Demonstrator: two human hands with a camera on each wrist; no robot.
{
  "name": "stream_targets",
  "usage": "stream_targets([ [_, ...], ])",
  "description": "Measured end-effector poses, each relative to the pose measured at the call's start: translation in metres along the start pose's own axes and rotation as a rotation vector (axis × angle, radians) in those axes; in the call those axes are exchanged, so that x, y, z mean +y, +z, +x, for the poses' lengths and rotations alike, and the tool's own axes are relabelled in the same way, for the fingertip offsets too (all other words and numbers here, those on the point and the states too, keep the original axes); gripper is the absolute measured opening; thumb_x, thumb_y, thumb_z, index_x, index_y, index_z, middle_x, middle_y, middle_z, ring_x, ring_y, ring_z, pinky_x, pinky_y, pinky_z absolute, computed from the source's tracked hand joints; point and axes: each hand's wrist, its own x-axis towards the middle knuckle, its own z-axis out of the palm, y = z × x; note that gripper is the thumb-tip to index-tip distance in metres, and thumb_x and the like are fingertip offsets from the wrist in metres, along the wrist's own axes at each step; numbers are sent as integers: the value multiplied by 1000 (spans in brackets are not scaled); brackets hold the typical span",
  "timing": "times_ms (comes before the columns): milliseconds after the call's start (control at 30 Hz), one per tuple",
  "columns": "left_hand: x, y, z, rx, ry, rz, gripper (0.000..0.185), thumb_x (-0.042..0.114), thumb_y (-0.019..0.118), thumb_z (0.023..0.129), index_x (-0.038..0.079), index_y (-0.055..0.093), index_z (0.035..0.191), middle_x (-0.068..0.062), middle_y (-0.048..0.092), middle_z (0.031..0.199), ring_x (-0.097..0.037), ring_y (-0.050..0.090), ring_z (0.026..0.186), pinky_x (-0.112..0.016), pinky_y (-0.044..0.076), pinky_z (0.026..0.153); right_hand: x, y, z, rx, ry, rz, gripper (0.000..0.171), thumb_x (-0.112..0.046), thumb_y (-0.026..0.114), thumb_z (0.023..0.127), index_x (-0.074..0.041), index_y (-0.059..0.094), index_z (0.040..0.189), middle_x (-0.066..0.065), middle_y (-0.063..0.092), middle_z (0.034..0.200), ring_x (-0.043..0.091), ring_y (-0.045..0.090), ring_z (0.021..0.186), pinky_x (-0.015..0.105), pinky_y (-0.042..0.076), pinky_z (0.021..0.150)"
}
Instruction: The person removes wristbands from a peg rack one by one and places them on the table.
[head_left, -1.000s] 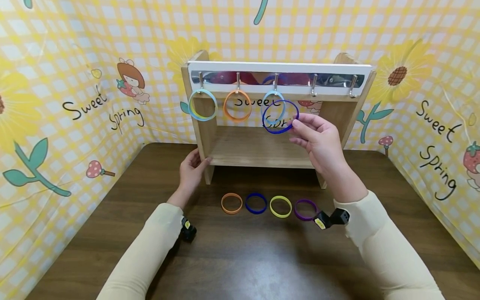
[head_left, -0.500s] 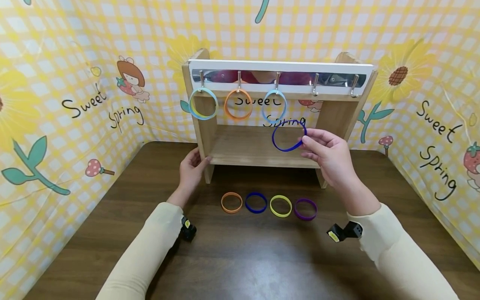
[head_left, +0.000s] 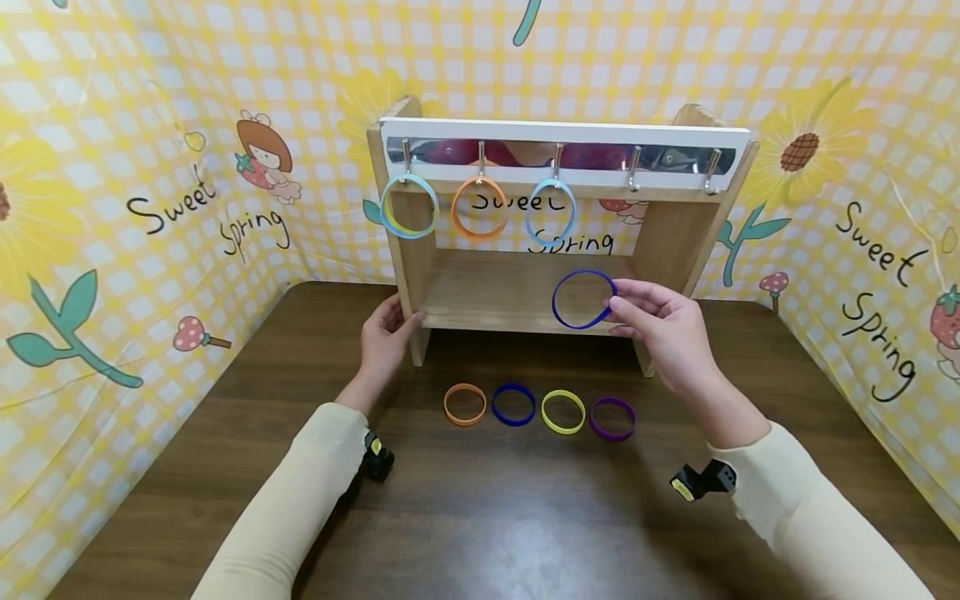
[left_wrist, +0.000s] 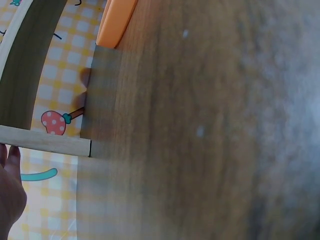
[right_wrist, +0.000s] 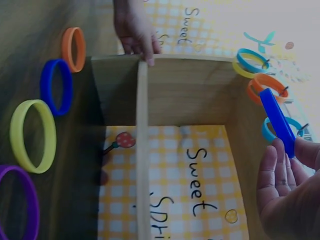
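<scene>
The head camera looks forward and down from above the table at the whole wooden rack point(head_left: 420, 275), while the left wrist camera sits close against the tabletop point(left_wrist: 200, 125) and the right wrist camera, near the rack point(right_wrist: 142, 150), shares its shelf and hung rings

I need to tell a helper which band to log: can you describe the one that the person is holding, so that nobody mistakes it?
Start at the wooden rack with hooks on the brown table. In front of its lower shelf, the right hand pinches a dark blue band in the air. The other dark blue band lies flat on the table in a row of four.
</scene>
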Motion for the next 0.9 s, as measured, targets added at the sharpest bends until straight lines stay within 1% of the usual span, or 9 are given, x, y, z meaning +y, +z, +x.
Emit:
stream_targets([
  [300,1,0,0,-2,4,3,42,-3,67,90,-10,54,130,-29,58,125,-35,55,112,-20,48,83,13,-17,-7,-8,-6,-80,17,-2,66,92,-15,74,100,6,73,87,14,70,77,27,57,68],
  [400,1,0,0,-5,5,3,42,-3,67,90,-9,54,130,-29,58,125,-36,55,112,-20,48,83,16,-23,-10,-9,2,-90,16,-2,67,92,-12,74,102,6,73,87,15,70,76,27,57,67],
  [600,1,-1,1,-12,21,9,43,-3,67,90,-9,54,130,-29,58,125,-38,54,113,-20,49,83,22,-35,-14,-1,8,-113,18,-2,67,91,-1,71,109,5,73,86,14,70,75,26,57,66],
  [767,1,-1,0,-13,18,19,43,-2,67,90,-9,54,130,-27,59,125,-38,54,113,-20,49,84,27,-45,-18,0,29,-133,18,-2,67,91,-1,71,108,4,73,86,13,70,73,26,57,66],
  [900,1,-1,0,-13,14,25,43,-2,68,90,-8,54,130,-27,59,125,-38,54,114,-20,49,83,31,-54,-21,1,47,-154,20,-4,68,91,3,69,110,3,73,86,12,70,73,25,56,66],
])
